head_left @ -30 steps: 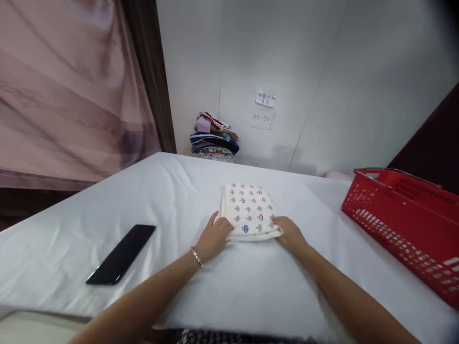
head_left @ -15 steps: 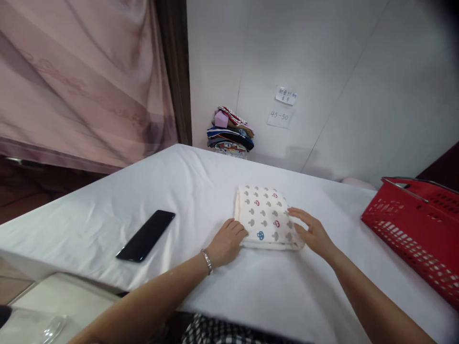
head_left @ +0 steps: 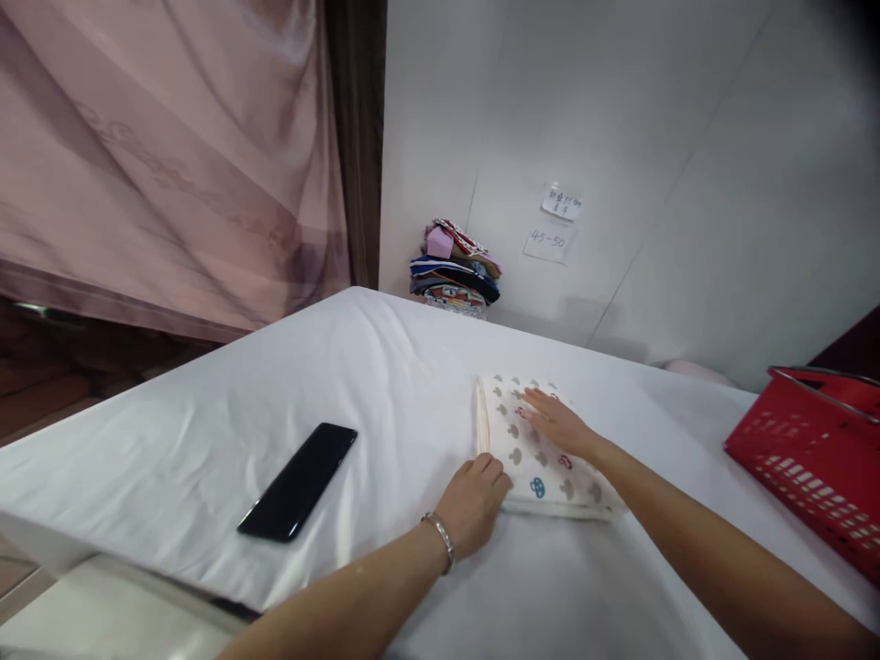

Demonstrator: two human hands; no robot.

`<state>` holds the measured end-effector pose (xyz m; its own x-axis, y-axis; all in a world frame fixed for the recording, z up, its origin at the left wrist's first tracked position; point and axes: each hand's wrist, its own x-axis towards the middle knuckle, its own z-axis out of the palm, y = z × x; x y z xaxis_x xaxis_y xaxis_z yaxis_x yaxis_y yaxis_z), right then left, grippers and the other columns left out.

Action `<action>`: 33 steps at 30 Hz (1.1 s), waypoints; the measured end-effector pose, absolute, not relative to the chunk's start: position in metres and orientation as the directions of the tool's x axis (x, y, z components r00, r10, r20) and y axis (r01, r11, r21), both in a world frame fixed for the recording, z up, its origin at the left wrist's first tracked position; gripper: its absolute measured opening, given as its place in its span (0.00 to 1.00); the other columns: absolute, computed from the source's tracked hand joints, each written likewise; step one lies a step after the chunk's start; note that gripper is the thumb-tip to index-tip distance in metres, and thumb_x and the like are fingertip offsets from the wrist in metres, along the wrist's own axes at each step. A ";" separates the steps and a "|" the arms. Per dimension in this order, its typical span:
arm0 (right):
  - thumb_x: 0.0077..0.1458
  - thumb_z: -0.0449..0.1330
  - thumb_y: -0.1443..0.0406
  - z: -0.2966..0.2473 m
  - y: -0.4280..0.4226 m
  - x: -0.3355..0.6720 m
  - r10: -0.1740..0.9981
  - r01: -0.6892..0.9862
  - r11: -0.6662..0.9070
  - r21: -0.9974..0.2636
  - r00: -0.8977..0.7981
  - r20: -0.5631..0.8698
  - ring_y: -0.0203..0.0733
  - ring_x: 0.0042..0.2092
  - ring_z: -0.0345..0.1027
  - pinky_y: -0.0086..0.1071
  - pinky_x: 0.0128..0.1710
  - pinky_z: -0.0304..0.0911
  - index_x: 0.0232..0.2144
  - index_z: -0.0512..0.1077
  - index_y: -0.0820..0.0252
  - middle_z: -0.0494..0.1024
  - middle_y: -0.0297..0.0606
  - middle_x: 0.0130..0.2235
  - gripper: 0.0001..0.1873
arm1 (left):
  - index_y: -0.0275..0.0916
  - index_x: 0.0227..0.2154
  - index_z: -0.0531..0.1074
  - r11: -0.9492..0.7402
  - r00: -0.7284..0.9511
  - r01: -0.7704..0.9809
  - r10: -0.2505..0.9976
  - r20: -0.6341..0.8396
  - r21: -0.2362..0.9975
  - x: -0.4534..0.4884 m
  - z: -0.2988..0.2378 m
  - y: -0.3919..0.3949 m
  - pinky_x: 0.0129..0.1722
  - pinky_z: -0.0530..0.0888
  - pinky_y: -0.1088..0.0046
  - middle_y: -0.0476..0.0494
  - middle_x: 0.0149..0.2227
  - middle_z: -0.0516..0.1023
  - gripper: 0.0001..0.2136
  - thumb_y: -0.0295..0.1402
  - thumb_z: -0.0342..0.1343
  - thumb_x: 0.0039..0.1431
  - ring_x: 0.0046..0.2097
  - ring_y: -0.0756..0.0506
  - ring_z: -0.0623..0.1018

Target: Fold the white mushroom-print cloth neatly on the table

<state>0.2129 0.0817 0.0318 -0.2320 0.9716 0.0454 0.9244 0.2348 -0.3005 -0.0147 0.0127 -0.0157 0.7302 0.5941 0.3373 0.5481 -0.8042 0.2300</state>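
The cloth (head_left: 533,463) lies folded on the table (head_left: 412,394), directly in front of me and right of the middle of the view. It is white, with a print of grey, red and blue mushrooms on its upper face. Stacked layers show along its left edge and its near edge.

My left hand (head_left: 474,504) is positioned at the near left corner of the cloth. Its fingers are bent and close together, with the fingertips at the cloth's edge. The thumb is hidden; I cannot tell whether this hand pinches the corner or only presses on it. A silver bracelet (head_left: 442,543) encircles the left wrist.

My right hand (head_left: 558,424) is placed palm down over the upper face of the cloth, toward its far side. The fingers are extended, pointing left, and grip nothing. The right forearm crosses above the right part of the cloth and covers some of the print.

Surrounding items: a black phone (head_left: 299,483) lies flat on the table, left of the cloth and well apart from it. A red basket (head_left: 811,458) stands at the right, partly out of view. Beyond the table's far edge, a pile (head_left: 454,266) of folded fabrics sits near the wall (head_left: 619,119). The lower note (head_left: 548,241) on the wall reads "45-50".
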 end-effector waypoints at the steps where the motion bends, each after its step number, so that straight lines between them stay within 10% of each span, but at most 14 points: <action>1: 0.59 0.39 0.50 0.033 0.096 0.202 0.973 0.926 0.232 -0.298 -0.215 0.088 0.44 0.64 0.37 0.41 0.62 0.38 0.60 0.55 0.54 0.49 0.35 0.64 0.30 | 0.38 0.35 0.64 -0.805 0.733 0.548 0.593 0.333 0.228 -0.015 -0.016 0.013 0.40 0.66 0.67 0.44 0.39 0.67 0.09 0.20 0.48 0.51 0.44 0.44 0.64; 10: 0.61 0.34 0.53 -0.017 0.144 0.152 0.995 0.991 0.104 -0.085 -0.104 0.008 0.44 0.65 0.33 0.43 0.61 0.33 0.61 0.49 0.62 0.45 0.39 0.65 0.31 | 0.38 0.34 0.64 -0.799 0.739 0.560 0.601 0.304 0.219 -0.016 -0.015 0.012 0.38 0.67 0.67 0.43 0.39 0.66 0.07 0.21 0.48 0.53 0.44 0.43 0.64; 22: 0.61 0.38 0.53 0.006 0.120 0.172 0.984 0.964 0.146 -0.221 -0.165 -0.070 0.47 0.65 0.32 0.46 0.60 0.34 0.60 0.53 0.58 0.45 0.40 0.65 0.29 | 0.39 0.37 0.64 -0.770 0.712 0.542 0.633 0.303 0.335 -0.019 -0.019 0.013 0.35 0.70 0.69 0.43 0.41 0.66 0.12 0.20 0.47 0.51 0.46 0.43 0.64; 28: 0.60 0.41 0.52 0.000 0.067 0.229 0.998 0.989 -0.062 -0.137 0.062 -0.003 0.48 0.65 0.32 0.51 0.59 0.34 0.60 0.52 0.56 0.43 0.39 0.65 0.29 | 0.39 0.38 0.64 -0.765 0.713 0.531 0.636 0.296 0.366 -0.020 -0.017 0.014 0.35 0.71 0.68 0.43 0.41 0.67 0.15 0.18 0.47 0.48 0.46 0.43 0.64; 33: 0.58 0.47 0.54 -0.001 0.064 0.245 0.992 0.946 -0.124 -0.300 0.129 -0.004 0.45 0.65 0.35 0.44 0.61 0.38 0.58 0.57 0.57 0.47 0.37 0.64 0.28 | 0.39 0.38 0.64 -0.755 0.702 0.544 0.648 0.294 0.365 -0.019 -0.018 0.013 0.35 0.71 0.68 0.43 0.42 0.67 0.16 0.18 0.48 0.45 0.47 0.43 0.64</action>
